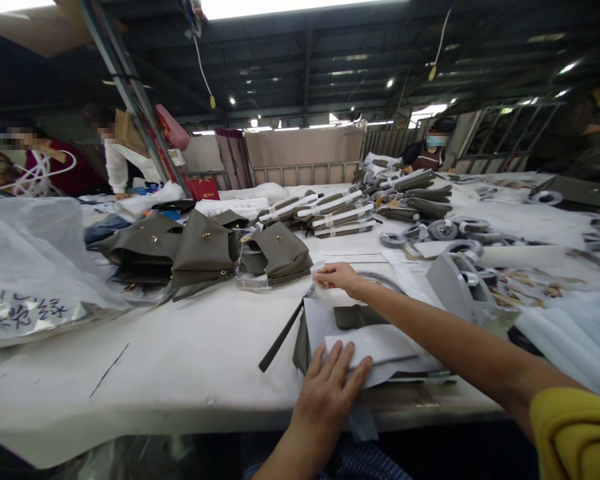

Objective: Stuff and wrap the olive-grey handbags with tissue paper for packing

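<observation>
An olive-grey handbag (303, 343) lies on the table in front of me, with white packing sheets on it. My left hand (327, 387) rests flat on a folded white foam sheet (375, 347) over the bag, fingers spread. At the bag's far side, my right hand (341, 277) is closed in a pinch on a bit of translucent film (321, 291) beside the curved handle (387, 279). A dark strap (280, 337) sticks out to the left of the bag. The film's far end is hard to make out.
Several similar olive bags (207, 250) stand left of centre, beside a large clear plastic bag (35, 260). Wrapped straps (335, 210) are piled behind. To the right are a grey tape dispenser (455, 287), coiled wrapped handles (443, 229) and white foam sheets (575, 340). People work farther back.
</observation>
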Available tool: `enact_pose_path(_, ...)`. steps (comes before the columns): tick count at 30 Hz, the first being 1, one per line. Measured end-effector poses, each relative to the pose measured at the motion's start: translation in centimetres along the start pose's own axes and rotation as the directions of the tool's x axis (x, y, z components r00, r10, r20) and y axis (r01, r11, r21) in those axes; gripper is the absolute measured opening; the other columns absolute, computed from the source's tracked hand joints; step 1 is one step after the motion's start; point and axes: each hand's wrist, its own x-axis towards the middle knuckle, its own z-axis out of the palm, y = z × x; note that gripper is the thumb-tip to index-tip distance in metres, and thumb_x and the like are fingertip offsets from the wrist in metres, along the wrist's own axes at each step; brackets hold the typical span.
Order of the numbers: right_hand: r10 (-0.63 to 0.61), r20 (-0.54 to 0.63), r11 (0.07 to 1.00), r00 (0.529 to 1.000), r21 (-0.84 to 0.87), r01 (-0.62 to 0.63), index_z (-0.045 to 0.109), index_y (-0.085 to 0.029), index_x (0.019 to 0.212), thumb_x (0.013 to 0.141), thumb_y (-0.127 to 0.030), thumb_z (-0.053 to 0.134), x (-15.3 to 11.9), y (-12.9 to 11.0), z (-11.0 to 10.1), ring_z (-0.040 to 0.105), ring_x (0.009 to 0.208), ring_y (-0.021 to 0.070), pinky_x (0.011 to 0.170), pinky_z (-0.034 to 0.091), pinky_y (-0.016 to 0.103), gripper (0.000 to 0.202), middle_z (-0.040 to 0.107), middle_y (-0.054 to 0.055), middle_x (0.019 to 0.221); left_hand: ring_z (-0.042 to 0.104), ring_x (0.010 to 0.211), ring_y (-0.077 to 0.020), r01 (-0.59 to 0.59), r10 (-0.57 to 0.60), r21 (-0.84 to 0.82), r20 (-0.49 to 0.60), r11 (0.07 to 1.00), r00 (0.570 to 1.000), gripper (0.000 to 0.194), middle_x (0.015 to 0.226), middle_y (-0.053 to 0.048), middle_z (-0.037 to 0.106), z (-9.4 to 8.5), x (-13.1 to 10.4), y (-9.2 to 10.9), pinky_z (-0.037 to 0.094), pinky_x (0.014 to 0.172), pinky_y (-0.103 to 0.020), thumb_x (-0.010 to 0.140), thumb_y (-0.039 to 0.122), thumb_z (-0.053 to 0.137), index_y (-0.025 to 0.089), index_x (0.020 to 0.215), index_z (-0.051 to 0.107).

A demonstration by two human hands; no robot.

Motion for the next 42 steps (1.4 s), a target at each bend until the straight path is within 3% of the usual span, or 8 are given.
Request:
enact_pose_path(4,-0.069,0.032,0.997,0.997,0.027,0.068,0.077,-0.012,0.085,0.068,-0.043,0.082,-2.1,-1.3,-0.1,0.067,0.074,0.0155,0.076,0.056,0.029,0.036,0.075,0.007,0.080,0.052,0.131,-0.0187,0.009,-0.009,0.012,0.004,1.000,1.000,0.039,0.142,-0.004,0.057,0.2,0.0,0.1,0.034,0.117,-0.044,0.103,0.022,0.032,0.019,0.133,0.057)
enact_pose_path(10,-0.210,0.149,0.973,0.966,-0.069,0.222,0.078,-0.018,0.098,0.077,-0.048,0.075,-8.5,-1.1,-0.7,0.069,0.095,0.0225,0.093,0.053,0.037,0.037,0.076,0.006,0.099,0.051,0.132,-0.0187,0.020,-0.015,-0.066,0.077,0.998,0.997,0.040,0.144,-0.003,0.056,-0.3,0.1,-0.4,0.044,0.106,-0.032,0.103,0.022,0.031,0.018,0.133,0.057)
enact_pose_path(17,-0.502,0.291,0.709,0.814,-0.401,0.580,0.078,-0.027,0.101,0.089,-0.018,0.058,-14.0,1.6,-0.8,0.066,0.105,0.0188,0.095,0.053,0.032,0.025,0.070,0.005,0.112,0.056,0.125,-0.0170,0.060,-0.054,-0.083,0.071,0.995,0.996,0.042,0.134,-0.005,0.063,-1.0,-0.2,-0.6,0.032,0.117,-0.037,0.103,0.021,0.032,0.021,0.142,0.049)
enact_pose_path(24,-0.535,0.314,0.596,0.784,-0.518,0.614,0.075,-0.023,0.106,0.089,-0.009,0.052,-15.8,2.8,-0.9,0.070,0.095,0.0152,0.087,0.057,0.025,0.032,0.074,0.004,0.103,0.060,0.119,-0.0165,0.108,-0.112,-0.132,-0.018,0.985,0.994,0.033,0.117,-0.005,0.071,-0.6,-1.2,-0.9,0.030,0.119,-0.040,0.101,0.017,0.039,0.017,0.126,0.061)
enact_pose_path(29,-0.654,0.350,0.444,0.670,-0.539,0.715,0.072,-0.022,0.110,0.090,-0.006,0.052,-16.6,3.6,-1.2,0.070,0.101,0.0168,0.099,0.055,0.034,0.033,0.075,0.004,0.106,0.063,0.115,-0.0170,0.153,-0.174,-0.229,-0.076,0.961,0.982,0.025,0.115,-0.012,0.072,-0.4,-1.6,-1.0,0.044,0.110,-0.037,0.099,0.012,0.040,0.010,0.110,0.062)
enact_pose_path(34,-0.682,0.403,0.346,0.610,-0.557,0.755,0.068,-0.018,0.115,0.091,-0.004,0.048,-17.6,3.4,-1.0,0.069,0.106,0.0162,0.102,0.053,0.033,0.034,0.074,0.007,0.109,0.064,0.114,-0.0188,0.269,-0.301,-0.287,-0.073,0.920,0.951,0.030,0.118,-0.013,0.070,-0.3,-1.9,-0.8,0.052,0.100,-0.037,0.098,0.014,0.044,0.013,0.124,0.057)
enact_pose_path(38,-0.695,0.488,0.257,0.528,-0.518,0.816,0.067,-0.015,0.113,0.093,-0.009,0.051,-18.4,2.4,-0.9,0.070,0.102,0.0174,0.102,0.053,0.033,0.026,0.075,0.009,0.107,0.058,0.123,-0.0213,0.250,-0.258,-0.262,0.003,0.932,0.966,0.040,0.134,-0.012,0.062,-0.4,-1.8,-0.9,0.051,0.101,-0.039,0.099,0.019,0.046,0.017,0.139,0.050)
enact_pose_path(42,-0.680,0.419,0.353,0.602,-0.533,0.769,0.071,-0.018,0.088,0.095,-0.022,0.055,-17.5,0.8,-1.7,0.072,0.079,0.0156,0.083,0.058,0.026,0.017,0.076,0.004,0.082,0.058,0.123,-0.0185,0.193,-0.198,-0.247,0.004,0.950,0.980,0.040,0.135,-0.006,0.063,-0.4,-1.8,-1.0,0.043,0.109,-0.037,0.101,0.021,0.042,0.018,0.140,0.051)
